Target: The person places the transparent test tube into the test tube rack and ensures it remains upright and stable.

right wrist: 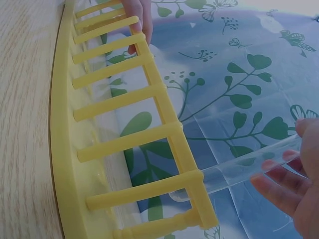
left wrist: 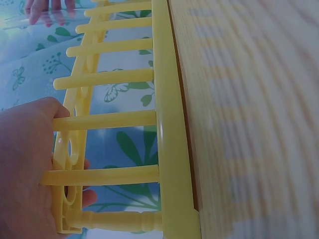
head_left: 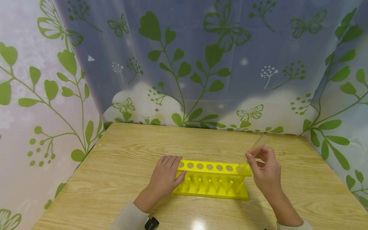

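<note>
A yellow test tube rack [head_left: 214, 194] stands on the table, with a row of round holes along its top bar and upright pegs over its base. My left hand [head_left: 164, 175] grips the left end of the top bar, thumb in front and fingers over the top. My right hand [head_left: 267, 174] pinches a clear test tube [head_left: 261, 142] near the rack's right end. The tube slants, its upper end leaning right. In the right wrist view, the rounded lower end of the test tube [right wrist: 234, 164] shows just below the top bar, at the endmost hole.
The wood-grain table [head_left: 120, 153] reaches back to a blue and white curtain [head_left: 184, 64] printed with green leaves and butterflies. Similar patterned cloth [head_left: 26, 127] hangs along the left and right sides. A dark band [head_left: 151, 223] sits at the left sleeve.
</note>
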A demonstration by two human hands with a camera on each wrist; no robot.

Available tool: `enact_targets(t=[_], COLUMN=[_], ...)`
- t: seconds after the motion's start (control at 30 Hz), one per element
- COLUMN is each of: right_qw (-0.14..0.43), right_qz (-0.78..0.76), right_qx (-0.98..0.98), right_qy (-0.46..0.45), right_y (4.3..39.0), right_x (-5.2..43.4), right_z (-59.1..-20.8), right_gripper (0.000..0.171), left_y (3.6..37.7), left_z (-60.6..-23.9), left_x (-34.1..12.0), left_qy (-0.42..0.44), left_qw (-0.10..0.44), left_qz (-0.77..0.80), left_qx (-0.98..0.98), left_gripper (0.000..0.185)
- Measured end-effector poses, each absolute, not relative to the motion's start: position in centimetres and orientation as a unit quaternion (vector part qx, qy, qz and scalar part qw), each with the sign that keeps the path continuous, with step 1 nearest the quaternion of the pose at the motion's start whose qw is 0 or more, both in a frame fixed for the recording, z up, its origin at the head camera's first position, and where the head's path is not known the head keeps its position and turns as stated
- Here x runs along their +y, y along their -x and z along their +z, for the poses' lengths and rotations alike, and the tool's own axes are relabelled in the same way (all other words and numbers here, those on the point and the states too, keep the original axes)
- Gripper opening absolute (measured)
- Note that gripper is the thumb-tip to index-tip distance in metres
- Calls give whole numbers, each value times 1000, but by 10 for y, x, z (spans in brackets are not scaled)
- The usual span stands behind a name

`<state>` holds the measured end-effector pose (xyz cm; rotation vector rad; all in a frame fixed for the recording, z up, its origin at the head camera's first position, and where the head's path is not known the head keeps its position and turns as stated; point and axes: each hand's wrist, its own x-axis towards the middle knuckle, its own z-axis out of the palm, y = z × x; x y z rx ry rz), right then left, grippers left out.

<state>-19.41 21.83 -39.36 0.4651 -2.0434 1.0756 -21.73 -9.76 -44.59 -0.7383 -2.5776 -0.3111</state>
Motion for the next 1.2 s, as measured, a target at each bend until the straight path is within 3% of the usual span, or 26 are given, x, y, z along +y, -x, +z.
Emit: enact_targets(t=[1.2], right_qw=[386], right_qz=[410], right_qx=[-807], right_qy=[-178], right_y=[195], right_x=[216], right_z=[-397], right_gripper=[31], left_y=[219], left_z=[-445], left_x=[-98], left_qy=[271], left_qw=[224], left_qz=[-113], left_qx=[-929], left_gripper=[49])
